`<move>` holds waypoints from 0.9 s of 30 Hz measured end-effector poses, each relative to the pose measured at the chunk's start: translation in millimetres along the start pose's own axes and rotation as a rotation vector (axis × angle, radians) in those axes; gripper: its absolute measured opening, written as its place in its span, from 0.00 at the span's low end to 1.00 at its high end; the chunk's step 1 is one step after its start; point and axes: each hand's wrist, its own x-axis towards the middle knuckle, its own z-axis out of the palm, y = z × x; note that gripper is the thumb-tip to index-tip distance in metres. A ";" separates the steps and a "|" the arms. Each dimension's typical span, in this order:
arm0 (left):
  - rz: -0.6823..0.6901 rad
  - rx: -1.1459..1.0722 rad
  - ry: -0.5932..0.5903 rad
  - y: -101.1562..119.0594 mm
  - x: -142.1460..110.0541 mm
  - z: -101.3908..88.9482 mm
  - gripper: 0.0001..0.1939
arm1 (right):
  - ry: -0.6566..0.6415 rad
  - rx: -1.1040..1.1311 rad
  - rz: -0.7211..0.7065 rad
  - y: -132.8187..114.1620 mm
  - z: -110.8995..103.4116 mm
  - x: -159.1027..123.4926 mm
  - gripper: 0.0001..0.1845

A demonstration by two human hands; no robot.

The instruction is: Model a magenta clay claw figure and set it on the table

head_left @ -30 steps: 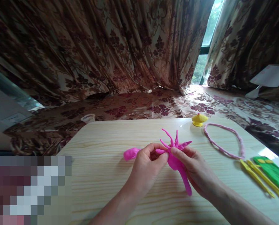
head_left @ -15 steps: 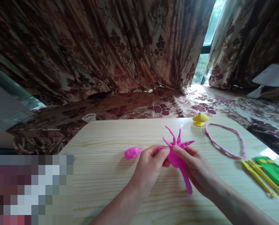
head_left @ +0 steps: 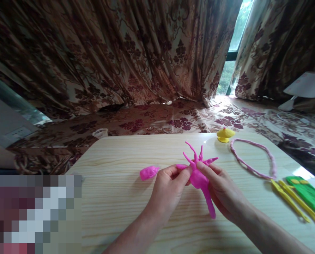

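Observation:
A bright pink modelling-clay figure (head_left: pixel 199 179), shaped like a hand with thin pointed fingers and a long stem, is held just above the table between both hands. My left hand (head_left: pixel 170 183) pinches its left side near the base of the fingers, by the stubby thumb-like piece. On the other side, my right hand (head_left: pixel 223 183) grips it, thumb pressed on the front where the thin fingers join. My right fingertips are hidden behind the clay. Left of my left hand lies a lump of pink clay (head_left: pixel 148 173) on the tabletop.
The pale wood-grain table (head_left: pixel 115 218) carries a yellow clay piece on a foot (head_left: pixel 225 134) at the back. To the right lie a twisted pink clay loop (head_left: pixel 246 165), yellow modelling tools (head_left: pixel 289 201) and a green slab (head_left: pixel 309 197). A lamp (head_left: pixel 304 86) stands beyond.
The view has shifted very slightly. Both hands keep hold of the pink clay, and its stubby left piece shows a little more beside my left fingers.

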 end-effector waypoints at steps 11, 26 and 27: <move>0.080 0.010 0.036 2.5 1.7 -2.4 0.11 | -0.018 -0.130 -0.032 -1.3 -1.7 1.0 0.13; -0.042 -0.083 -0.016 1.8 0.0 -2.4 0.10 | -0.041 -0.093 -0.020 -2.7 0.4 -0.3 0.10; -0.041 -0.088 -0.022 2.0 -0.3 -2.7 0.10 | -0.038 -0.088 -0.018 -2.9 0.7 -0.3 0.10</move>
